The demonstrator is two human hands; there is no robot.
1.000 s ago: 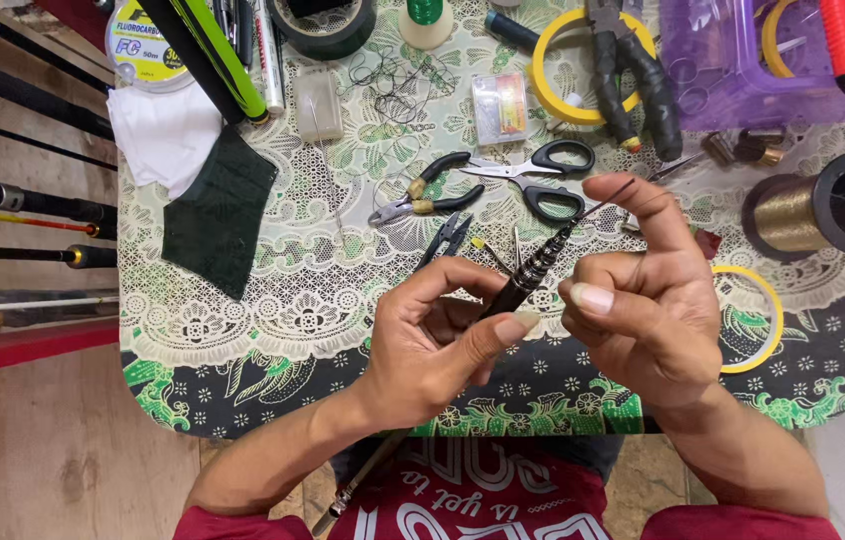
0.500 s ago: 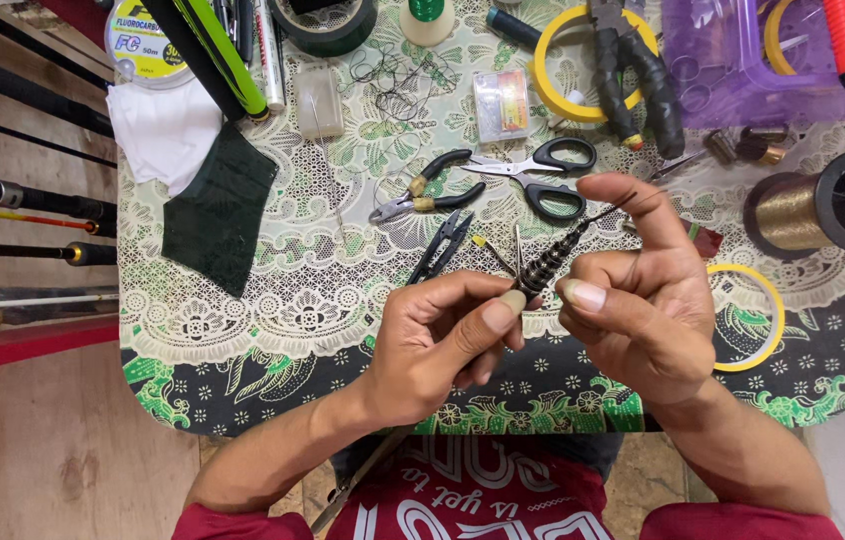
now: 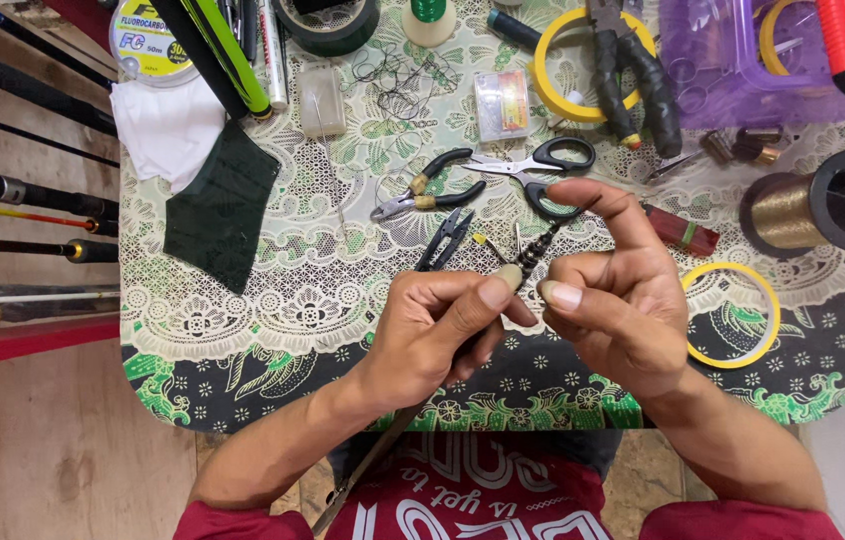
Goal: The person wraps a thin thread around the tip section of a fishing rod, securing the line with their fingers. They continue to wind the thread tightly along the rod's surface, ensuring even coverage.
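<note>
Rod tip held over the surface (image 3: 243,330), both hands closed on it, binding step in hand.
Your left hand (image 3: 443,330) pinches the thin rod (image 3: 533,255); your right hand (image 3: 613,300) grips its tip. Next, I judge: steady fine finger work. Counted: two yellow tape rings (image 3: 733,315), one gold thread spool (image 3: 823,205), one scissors (image 3: 543,165).

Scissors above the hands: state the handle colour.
Black handles on the scissors, seen in the head view.
</note>
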